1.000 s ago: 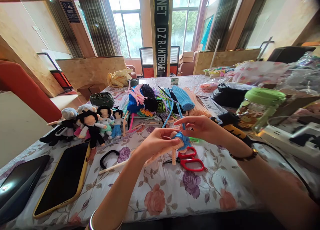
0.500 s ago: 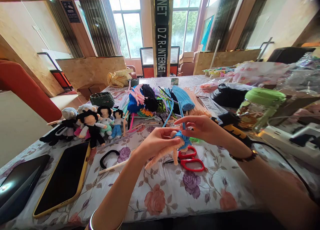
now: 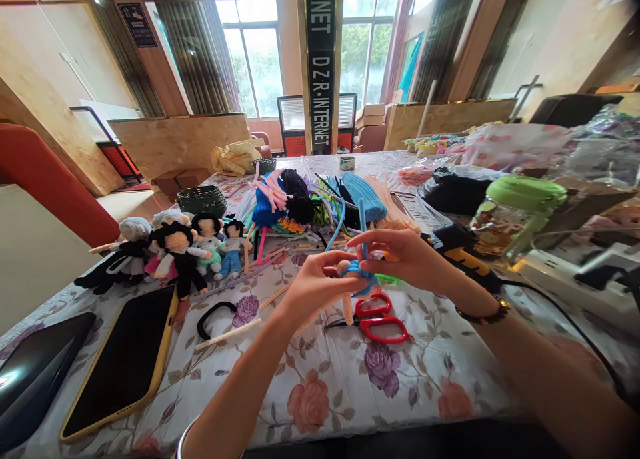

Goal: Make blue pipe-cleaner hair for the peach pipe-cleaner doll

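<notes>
My left hand (image 3: 317,286) is closed around a small pipe-cleaner doll (image 3: 369,287), peach with blue strands wound about it. One peach limb (image 3: 348,309) hangs below the fingers; much of the doll is hidden by the hand. Between thumb and fingers, my right hand (image 3: 403,256) pinches a light blue pipe cleaner (image 3: 363,219) that stands upright from the doll. Another blue strand (image 3: 337,226) curves up beyond my left fingers. Red-handled scissors (image 3: 384,329) lie on the flowered tablecloth just under the doll.
Several finished dolls (image 3: 177,249) sit at the left, behind a yellow-cased phone (image 3: 120,362) and a dark device (image 3: 43,372). Bundles of pipe cleaners (image 3: 300,202) lie ahead. On the right are a glue gun (image 3: 463,252), a green-lidded jar (image 3: 523,206) and a power strip (image 3: 565,292).
The doll has turned in my left hand, so its peach part shows less and the left fingers cover more. My right hand still pinches the blue pipe cleaner.
</notes>
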Available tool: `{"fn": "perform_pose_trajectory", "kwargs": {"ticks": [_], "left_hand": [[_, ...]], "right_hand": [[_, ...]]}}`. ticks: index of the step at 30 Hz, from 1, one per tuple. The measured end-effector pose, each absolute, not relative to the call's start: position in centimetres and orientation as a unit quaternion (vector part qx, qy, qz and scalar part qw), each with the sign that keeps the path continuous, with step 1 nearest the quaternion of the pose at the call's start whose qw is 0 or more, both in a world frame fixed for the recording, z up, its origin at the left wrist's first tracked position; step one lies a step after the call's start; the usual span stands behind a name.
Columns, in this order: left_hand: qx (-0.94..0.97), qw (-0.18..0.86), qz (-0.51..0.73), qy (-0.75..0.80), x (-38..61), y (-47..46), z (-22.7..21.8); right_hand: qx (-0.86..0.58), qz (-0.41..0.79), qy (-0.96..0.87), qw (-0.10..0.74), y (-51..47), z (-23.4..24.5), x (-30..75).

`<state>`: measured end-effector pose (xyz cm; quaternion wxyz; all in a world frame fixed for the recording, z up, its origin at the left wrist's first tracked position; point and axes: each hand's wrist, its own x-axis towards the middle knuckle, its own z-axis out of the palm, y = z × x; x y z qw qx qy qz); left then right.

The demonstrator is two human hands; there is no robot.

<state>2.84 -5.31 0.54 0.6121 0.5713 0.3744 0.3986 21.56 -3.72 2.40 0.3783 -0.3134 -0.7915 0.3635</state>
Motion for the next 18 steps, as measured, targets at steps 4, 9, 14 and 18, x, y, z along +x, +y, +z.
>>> {"fn": "perform_pose_trajectory", "kwargs": {"ticks": [4, 9, 14, 18], "left_hand": [[0.574, 0.614, 0.394, 0.373, 2.88, -5.45, 0.67], [0.577, 0.618, 0.39, 0.363, 2.86, -5.33, 0.47], [0.571, 0.625, 0.399, 0.352, 2.77, -5.14, 0.23], [0.571, 0.622, 0.397, 0.359, 2.69, -5.03, 0.16]], "right_hand": [[-0.304, 0.372, -0.785, 0.392, -3.66, 2.29, 21.56], [-0.298, 0.388, -0.772, 0.407, -3.5, 2.17, 21.87], [-0.302, 0.376, -0.781, 0.397, -3.63, 2.27, 22.11], [-0.31, 0.314, -0.806, 0.394, -3.89, 2.58, 21.93]]}}
